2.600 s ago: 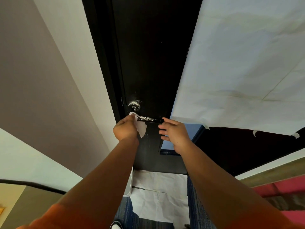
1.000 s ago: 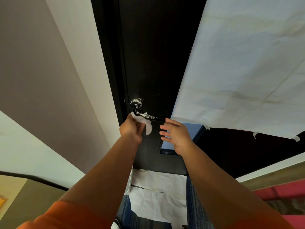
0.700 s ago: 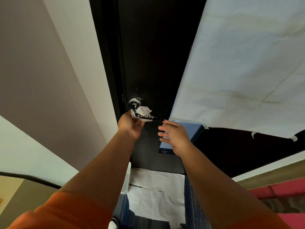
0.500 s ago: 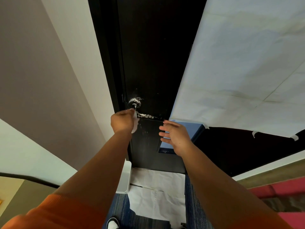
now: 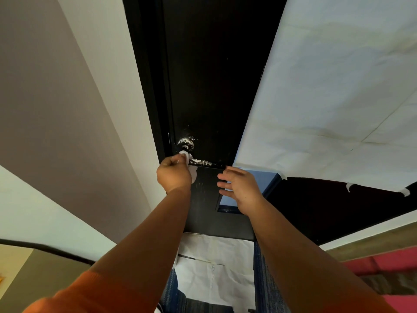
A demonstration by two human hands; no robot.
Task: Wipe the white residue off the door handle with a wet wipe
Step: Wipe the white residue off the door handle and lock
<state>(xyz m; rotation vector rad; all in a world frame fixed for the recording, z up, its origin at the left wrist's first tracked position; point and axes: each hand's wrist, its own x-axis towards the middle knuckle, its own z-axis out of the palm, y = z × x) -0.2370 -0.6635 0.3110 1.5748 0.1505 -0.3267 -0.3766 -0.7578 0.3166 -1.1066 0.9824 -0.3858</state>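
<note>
A black lever door handle [image 5: 204,163] sticks out of a dark door [image 5: 214,86], speckled with white residue along the lever and on its round base [image 5: 186,142]. My left hand [image 5: 174,175] is closed on a white wet wipe [image 5: 191,170] and presses it against the lever's inner end, close to the base. My right hand [image 5: 240,188] hovers just right of and below the lever's free end, fingers spread, holding nothing and not touching the handle.
White paper [image 5: 327,98] is taped over the wall to the right of the door. More white paper [image 5: 214,267] lies on the floor at the door's foot, over blue carpet [image 5: 264,279]. A pale wall [image 5: 67,109] runs along the left.
My left hand has shifted back and forth along the inner end of the lever with the wipe, which draped over the handle and is now bunched near the base. The right hand stayed hovering.
</note>
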